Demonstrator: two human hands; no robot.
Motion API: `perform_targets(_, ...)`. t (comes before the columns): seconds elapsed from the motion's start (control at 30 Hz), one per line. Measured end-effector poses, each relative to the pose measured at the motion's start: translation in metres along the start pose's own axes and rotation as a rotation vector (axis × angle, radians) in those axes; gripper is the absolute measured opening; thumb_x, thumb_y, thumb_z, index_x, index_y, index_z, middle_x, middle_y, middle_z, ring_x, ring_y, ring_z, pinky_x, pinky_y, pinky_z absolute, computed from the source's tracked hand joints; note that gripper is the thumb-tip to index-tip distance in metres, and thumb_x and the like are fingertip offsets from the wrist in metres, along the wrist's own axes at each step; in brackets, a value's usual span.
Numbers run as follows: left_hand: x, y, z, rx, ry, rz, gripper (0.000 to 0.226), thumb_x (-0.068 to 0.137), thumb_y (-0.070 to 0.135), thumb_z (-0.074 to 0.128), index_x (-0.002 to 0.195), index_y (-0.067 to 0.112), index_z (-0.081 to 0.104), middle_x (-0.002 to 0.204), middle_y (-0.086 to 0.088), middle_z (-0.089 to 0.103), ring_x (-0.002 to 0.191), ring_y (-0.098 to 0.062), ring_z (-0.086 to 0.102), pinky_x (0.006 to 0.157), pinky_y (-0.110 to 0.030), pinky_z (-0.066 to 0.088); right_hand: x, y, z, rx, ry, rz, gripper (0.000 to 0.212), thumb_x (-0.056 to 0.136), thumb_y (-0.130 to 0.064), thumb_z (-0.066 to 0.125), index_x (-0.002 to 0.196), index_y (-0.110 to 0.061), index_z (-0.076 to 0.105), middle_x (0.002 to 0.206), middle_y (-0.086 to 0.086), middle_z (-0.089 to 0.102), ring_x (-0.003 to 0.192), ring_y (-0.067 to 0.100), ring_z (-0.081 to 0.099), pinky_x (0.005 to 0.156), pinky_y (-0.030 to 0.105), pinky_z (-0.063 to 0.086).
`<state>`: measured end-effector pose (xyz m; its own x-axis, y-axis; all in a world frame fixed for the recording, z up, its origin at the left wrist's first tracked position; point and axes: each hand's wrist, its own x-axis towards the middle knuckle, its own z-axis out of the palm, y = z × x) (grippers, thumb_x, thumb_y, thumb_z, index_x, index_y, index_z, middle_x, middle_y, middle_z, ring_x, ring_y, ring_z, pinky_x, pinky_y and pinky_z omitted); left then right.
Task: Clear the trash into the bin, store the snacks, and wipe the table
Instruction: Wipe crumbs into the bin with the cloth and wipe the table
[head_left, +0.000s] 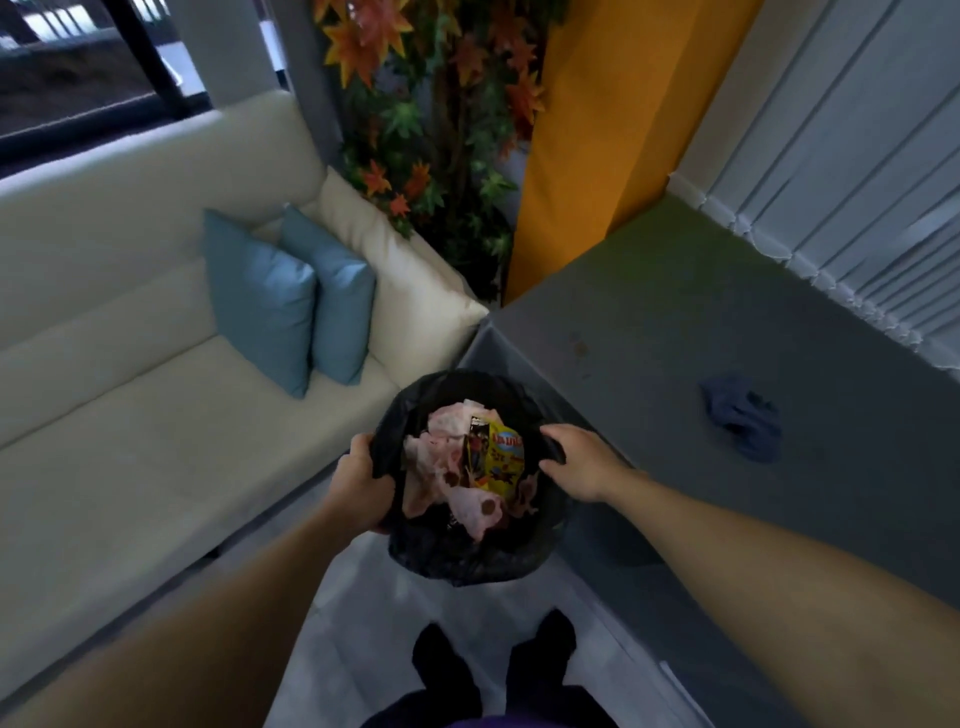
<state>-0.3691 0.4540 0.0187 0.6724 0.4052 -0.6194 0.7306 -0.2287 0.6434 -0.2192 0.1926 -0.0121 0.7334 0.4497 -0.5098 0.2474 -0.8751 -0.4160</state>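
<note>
Your left hand (361, 480) and right hand (582, 462) each grip the bin (467, 561) by its liner rim | bin holds tissues (441, 447) and yellow wrapper (506, 457), beside bench (649, 364) left edge | blue cloth (743, 418) toward bench's right edge | sofa (130, 415) crowds bin's left

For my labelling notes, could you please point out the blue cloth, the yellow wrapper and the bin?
blue cloth (743, 418): head view, middle of the crumpled heap.
yellow wrapper (508, 454): head view, its printed face.
bin (467, 561): head view, black liner, near side.
</note>
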Motion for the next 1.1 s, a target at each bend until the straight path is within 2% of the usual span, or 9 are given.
perform_targets(0.07,0.001,-0.011,-0.008,0.105,0.068,0.031,0.051,0.089,0.009,0.047,0.138,0.019,0.034,0.126,-0.015,0.045,0.106,-0.038,0.057,0.086,-0.053,0.056,0.005,-0.015,0.006,0.006,0.003,-0.033,0.07,0.094,-0.033,0.065,0.154,-0.016,0.033,0.158,0.005,0.035,0.144,0.023,0.034,0.117,0.033,0.03)
perform_targets(0.13,0.003,-0.021,-0.016,0.263,0.109,0.035,0.057,0.093,0.011,0.045,0.147,0.015,0.026,0.133,-0.017,0.04,0.112,-0.043,0.054,0.093,-0.048,0.048,0.01,-0.031,0.015,-0.001,0.002,-0.062,0.075,0.092,-0.036,0.067,0.155,-0.018,0.031,0.159,0.003,0.033,0.145,0.022,0.032,0.118,0.035,0.03)
perform_targets(0.3,0.015,-0.047,-0.032,0.51,0.13,0.048,0.084,0.095,0.011,0.052,0.156,0.006,-0.006,0.144,-0.021,0.025,0.111,-0.046,0.054,0.085,-0.046,0.046,0.028,-0.065,0.04,-0.018,0.006,-0.122,0.082,0.091,-0.04,0.068,0.157,-0.018,0.025,0.162,0.0,0.026,0.147,0.025,0.026,0.119,0.038,0.028)
perform_targets(0.47,0.04,-0.082,-0.038,0.707,0.163,0.066,0.091,0.092,0.008,0.052,0.154,-0.002,-0.015,0.133,-0.022,0.033,0.106,-0.038,0.053,0.079,-0.036,0.044,0.061,-0.085,0.065,-0.091,-0.043,-0.138,0.088,0.091,-0.046,0.065,0.159,-0.022,0.015,0.165,-0.004,0.013,0.148,0.027,0.018,0.119,0.039,0.025)
perform_targets(0.67,0.093,-0.12,-0.03,0.72,0.145,0.012,0.093,0.09,0.008,0.054,0.154,-0.004,-0.012,0.135,-0.024,0.033,0.111,-0.039,0.051,0.093,-0.04,0.044,0.117,-0.086,0.104,-0.153,-0.116,-0.156,0.096,0.089,-0.052,0.065,0.159,-0.022,0.008,0.166,-0.004,0.008,0.148,0.026,0.015,0.119,0.041,0.026)
perform_targets(1.0,0.204,-0.2,0.018,0.623,0.113,-0.108,0.098,0.088,0.007,0.06,0.155,-0.002,-0.011,0.131,-0.024,0.033,0.104,-0.041,0.052,0.09,-0.044,0.045,0.229,-0.055,0.194,-0.212,-0.213,-0.13,0.1,0.085,-0.057,0.066,0.159,-0.023,0.008,0.166,-0.006,0.006,0.147,0.028,0.014,0.117,0.041,0.027)
perform_targets(1.1,0.234,-0.23,0.037,0.594,0.109,-0.16,0.1,0.088,0.007,0.061,0.155,0.0,-0.012,0.13,-0.024,0.032,0.101,-0.042,0.053,0.085,-0.045,0.046,0.264,-0.044,0.227,-0.226,-0.244,-0.148,0.1,0.085,-0.056,0.067,0.158,-0.022,0.009,0.166,-0.005,0.006,0.147,0.028,0.015,0.117,0.039,0.026)
